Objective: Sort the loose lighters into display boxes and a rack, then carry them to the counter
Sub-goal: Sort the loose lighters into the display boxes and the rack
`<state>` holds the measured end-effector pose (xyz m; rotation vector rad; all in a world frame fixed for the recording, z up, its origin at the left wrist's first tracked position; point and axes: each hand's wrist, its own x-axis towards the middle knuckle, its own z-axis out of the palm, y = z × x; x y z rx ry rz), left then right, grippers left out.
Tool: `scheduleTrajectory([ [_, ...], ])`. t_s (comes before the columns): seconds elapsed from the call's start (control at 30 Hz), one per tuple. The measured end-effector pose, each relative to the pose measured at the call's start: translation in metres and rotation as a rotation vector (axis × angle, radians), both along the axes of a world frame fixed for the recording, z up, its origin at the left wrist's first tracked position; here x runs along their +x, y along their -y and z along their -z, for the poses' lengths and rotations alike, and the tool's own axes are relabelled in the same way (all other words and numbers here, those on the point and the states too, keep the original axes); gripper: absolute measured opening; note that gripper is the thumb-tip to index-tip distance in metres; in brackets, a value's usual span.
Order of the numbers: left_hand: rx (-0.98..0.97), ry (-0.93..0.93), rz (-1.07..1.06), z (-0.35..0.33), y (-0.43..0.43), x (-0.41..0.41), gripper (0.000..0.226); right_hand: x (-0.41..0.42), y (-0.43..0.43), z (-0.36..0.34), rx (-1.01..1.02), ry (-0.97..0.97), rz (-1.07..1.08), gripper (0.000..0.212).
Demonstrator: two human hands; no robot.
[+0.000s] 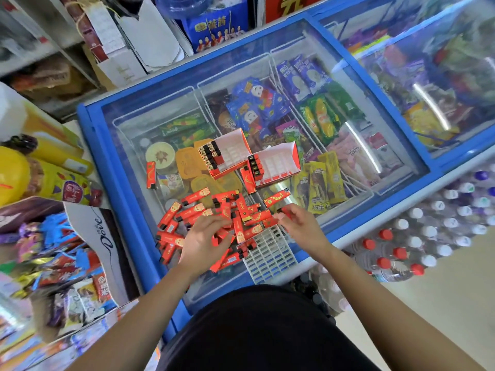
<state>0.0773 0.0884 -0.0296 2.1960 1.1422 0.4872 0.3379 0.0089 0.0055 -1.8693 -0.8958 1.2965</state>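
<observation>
Several loose red lighters [203,212] lie in a heap on the glass lid of a blue chest freezer [128,145]. My left hand [205,241] rests on the heap, fingers curled round red lighters. My right hand [298,223] pinches one red lighter [284,211] at the heap's right edge. Two red-and-white display boxes stand beyond the heap: the left box [227,153] holds a block of lighters at its left end, the right box [276,163] holds a few. A white grid rack [270,257] lies flat near the freezer's front edge, partly under lighters. One lighter [151,174] lies alone to the left.
Ice creams fill wire baskets under the glass. A second freezer [428,62] continues to the right. Packs of bottled water [428,231] stand on the floor at right. Snack shelves and a Dove carton [101,231] crowd the left side.
</observation>
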Motion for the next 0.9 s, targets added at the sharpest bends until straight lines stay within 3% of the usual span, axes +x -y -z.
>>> scheduleTrajectory([
  [0.1,-0.073,0.021,0.128,-0.003,0.023,-0.004,0.037,-0.003,0.008,0.002,0.026,0.127,-0.112,0.005],
  [0.2,-0.094,0.053,0.177,-0.006,0.033,0.003,0.039,-0.007,0.016,0.000,0.037,0.116,-0.164,0.016],
  [0.6,-0.271,0.147,-0.134,-0.014,0.032,0.016,0.023,-0.040,0.038,0.003,0.044,0.182,-0.199,0.019],
  [0.9,-0.361,0.145,-0.135,-0.014,0.035,0.014,0.024,-0.050,0.029,0.000,0.071,0.262,-0.347,0.021],
])
